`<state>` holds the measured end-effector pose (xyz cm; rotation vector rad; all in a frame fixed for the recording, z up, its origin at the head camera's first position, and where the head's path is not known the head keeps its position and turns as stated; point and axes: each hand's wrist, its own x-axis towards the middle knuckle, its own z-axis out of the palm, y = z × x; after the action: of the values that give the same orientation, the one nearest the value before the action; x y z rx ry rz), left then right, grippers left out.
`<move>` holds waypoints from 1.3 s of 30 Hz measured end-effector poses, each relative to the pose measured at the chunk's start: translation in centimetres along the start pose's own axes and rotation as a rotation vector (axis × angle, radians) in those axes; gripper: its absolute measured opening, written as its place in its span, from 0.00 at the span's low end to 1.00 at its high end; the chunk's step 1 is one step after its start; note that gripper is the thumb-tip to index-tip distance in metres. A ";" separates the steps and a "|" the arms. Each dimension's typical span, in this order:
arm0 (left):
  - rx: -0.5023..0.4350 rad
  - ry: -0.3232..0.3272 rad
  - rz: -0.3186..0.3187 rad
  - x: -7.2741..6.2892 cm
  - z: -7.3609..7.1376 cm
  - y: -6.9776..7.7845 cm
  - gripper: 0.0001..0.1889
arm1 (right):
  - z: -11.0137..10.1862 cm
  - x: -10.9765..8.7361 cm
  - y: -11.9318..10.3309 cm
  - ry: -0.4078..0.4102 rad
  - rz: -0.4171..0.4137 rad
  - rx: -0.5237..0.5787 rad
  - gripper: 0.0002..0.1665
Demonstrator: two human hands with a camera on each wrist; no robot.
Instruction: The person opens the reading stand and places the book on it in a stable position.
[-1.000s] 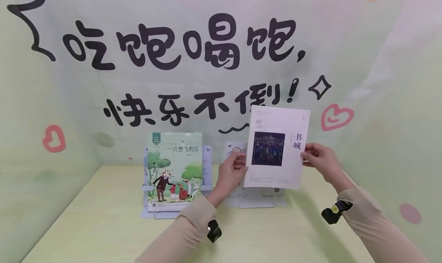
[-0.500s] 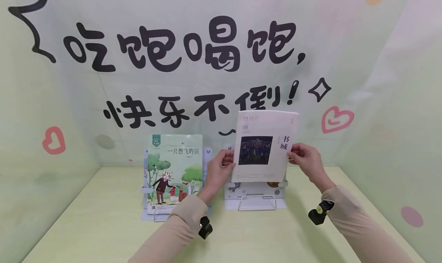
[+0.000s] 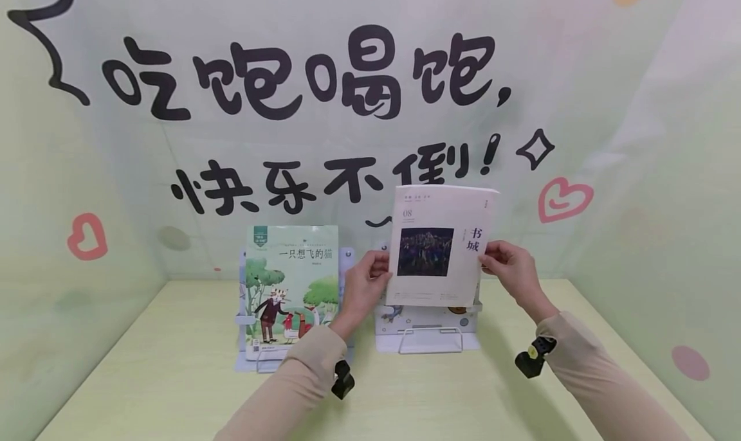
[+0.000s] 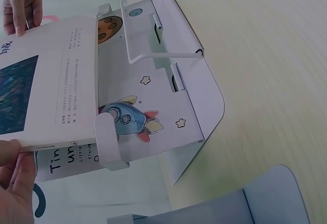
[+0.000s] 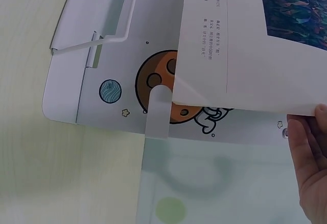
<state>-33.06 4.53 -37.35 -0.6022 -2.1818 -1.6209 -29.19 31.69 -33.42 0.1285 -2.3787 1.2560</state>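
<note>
Both hands hold a white book [image 3: 428,293] upright by its side edges, its cover carrying a dark square picture. My left hand [image 3: 365,287] pinches the left edge, thumb in front. On the opposite edge my right hand [image 3: 512,270] pinches it the same way, as the right wrist view also shows. Behind the book's lower part stands a white bookstand [image 3: 427,344] with space drawings, a wire support at its foot and side clips. In the left wrist view the book's bottom edge overlaps the stand's back plate [image 4: 161,106], above the wire support [image 4: 163,55].
To the left, a green picture book [image 3: 295,280] leans on a second bookstand [image 3: 347,299] of similar shape. Both stands are on a pale wooden table [image 3: 405,396]. A printed wall sheet [image 3: 324,145] closes off the back, with sheets at either side.
Both hands have carried the white book left and lined it up before the right-hand bookstand, straightening its tilt. Over the last half second it has barely moved.
</note>
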 end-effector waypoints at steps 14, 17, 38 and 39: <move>0.004 -0.017 0.021 -0.7 -0.2 -0.7 0.14 | 0.6 0.1 0.1 0.076 -0.111 -0.158 0.09; 0.004 -0.018 0.032 -0.8 -0.2 -0.6 0.14 | 0.6 0.2 -0.2 0.069 -0.101 -0.123 0.09; 0.159 -0.005 -0.030 -1.4 0.3 -1.4 0.14 | 2.3 -1.5 2.5 -0.058 0.035 -0.147 0.06; 0.168 -0.004 -0.036 -1.4 0.3 -1.5 0.14 | 2.4 -1.5 2.5 -0.057 0.034 -0.165 0.06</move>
<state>-32.67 4.28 -39.34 -0.5204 -2.3150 -1.4360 -29.33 31.07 -37.14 0.0733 -2.5313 1.0789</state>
